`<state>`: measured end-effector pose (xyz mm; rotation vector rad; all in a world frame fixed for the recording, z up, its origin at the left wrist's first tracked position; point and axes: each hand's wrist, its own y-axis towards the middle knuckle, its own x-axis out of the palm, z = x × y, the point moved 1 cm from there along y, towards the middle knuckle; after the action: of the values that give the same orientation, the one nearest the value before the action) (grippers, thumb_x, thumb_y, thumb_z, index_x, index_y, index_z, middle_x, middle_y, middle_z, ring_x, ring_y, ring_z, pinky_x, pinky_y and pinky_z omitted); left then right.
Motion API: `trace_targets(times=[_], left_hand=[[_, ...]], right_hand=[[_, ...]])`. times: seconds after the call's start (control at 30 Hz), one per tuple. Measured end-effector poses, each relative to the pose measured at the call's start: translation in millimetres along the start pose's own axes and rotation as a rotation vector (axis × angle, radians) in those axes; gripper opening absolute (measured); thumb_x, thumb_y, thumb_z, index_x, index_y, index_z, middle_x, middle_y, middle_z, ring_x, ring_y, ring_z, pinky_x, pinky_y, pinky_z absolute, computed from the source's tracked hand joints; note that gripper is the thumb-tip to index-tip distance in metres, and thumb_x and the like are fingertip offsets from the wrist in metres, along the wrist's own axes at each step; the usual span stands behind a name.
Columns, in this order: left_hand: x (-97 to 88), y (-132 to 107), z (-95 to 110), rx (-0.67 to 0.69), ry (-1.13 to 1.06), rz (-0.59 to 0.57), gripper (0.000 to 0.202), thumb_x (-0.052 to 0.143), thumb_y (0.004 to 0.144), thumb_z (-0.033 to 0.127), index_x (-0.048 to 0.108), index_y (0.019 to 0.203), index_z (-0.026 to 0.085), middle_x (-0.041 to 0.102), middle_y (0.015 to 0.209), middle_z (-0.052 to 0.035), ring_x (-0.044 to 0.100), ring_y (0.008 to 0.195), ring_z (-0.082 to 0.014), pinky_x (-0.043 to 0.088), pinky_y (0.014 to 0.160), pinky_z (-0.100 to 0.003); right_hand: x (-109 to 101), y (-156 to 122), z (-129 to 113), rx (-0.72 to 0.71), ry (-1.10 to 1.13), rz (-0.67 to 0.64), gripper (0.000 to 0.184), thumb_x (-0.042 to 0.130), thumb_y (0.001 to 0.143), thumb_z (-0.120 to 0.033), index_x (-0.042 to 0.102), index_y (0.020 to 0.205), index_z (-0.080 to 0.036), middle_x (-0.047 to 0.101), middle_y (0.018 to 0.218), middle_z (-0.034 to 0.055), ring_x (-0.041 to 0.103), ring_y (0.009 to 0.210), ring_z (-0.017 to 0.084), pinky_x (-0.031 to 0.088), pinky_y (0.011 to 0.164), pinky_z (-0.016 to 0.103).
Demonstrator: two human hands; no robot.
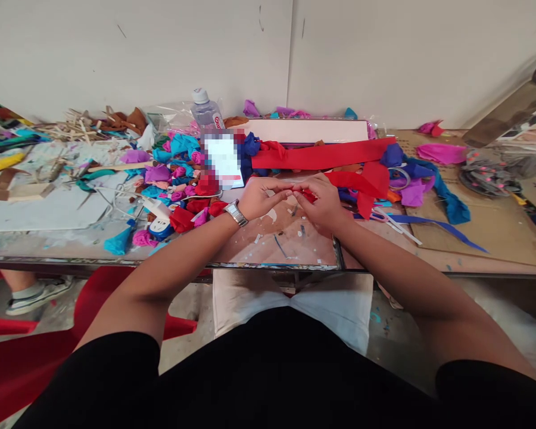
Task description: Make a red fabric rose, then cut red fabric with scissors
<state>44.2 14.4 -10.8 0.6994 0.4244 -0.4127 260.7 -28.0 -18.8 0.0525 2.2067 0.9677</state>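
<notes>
Above the middle of the table, my left hand (259, 198) and my right hand (322, 202) meet fingertip to fingertip. Both are closed in a pinch on a small piece of red crepe paper (309, 193), which my fingers partly hide. A loose red crepe strip (364, 182) lies just right of my right hand; I cannot tell whether it joins the held piece. Behind my hands stretches a long, flat red strip (324, 157). A phone (226, 158) with a lit screen leans beyond my left hand, on whose wrist is a metal watch (236, 213).
Several crumpled paper pieces in purple, blue and red surround a white plug adapter (159, 223) on the left. A bottle (206, 112) stands behind the phone. To the right are pink-handled scissors (386, 219), a tape ring (399, 179) and cardboard (486, 229). Wooden sticks (87, 127) lie far left.
</notes>
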Motion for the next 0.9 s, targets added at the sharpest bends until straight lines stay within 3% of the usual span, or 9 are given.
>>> trace_targets(times=[0.4,0.63,0.9], left_hand=[[0.1,1.3,3.7,0.002,0.021,0.084,0.039,0.074,0.098,0.055,0.088,0.102,0.019,0.086,0.092,-0.0098,0.08,0.079,-0.0174,0.059,0.073,-0.027],[3.8,0.3,0.5,-0.058,-0.08,0.04,0.051,0.072,0.096,0.065,0.085,0.106,0.016,0.085,0.094,-0.0113,0.081,0.076,-0.0178,0.061,0.069,-0.026],[8.4,-0.1,-0.6,-0.052,-0.166,0.05,0.045,0.074,0.097,0.059,0.084,0.104,0.016,0.083,0.089,-0.0085,0.08,0.072,-0.0163,0.06,0.068,-0.024]], right_hand=[[-1.0,1.4,-5.5,0.041,-0.011,0.056,0.039,0.064,0.103,-0.06,0.081,0.099,-0.026,0.083,0.095,0.0075,0.068,0.099,0.03,0.052,0.093,0.049],[-1.5,1.7,-3.5,0.041,-0.012,0.061,0.033,0.066,0.102,-0.055,0.079,0.094,-0.026,0.081,0.09,0.0064,0.065,0.096,0.03,0.05,0.093,0.049],[-0.5,2.1,-3.0,0.039,0.004,0.104,0.029,0.069,0.1,-0.051,0.074,0.091,-0.025,0.079,0.09,0.0061,0.066,0.096,0.029,0.049,0.09,0.047]])
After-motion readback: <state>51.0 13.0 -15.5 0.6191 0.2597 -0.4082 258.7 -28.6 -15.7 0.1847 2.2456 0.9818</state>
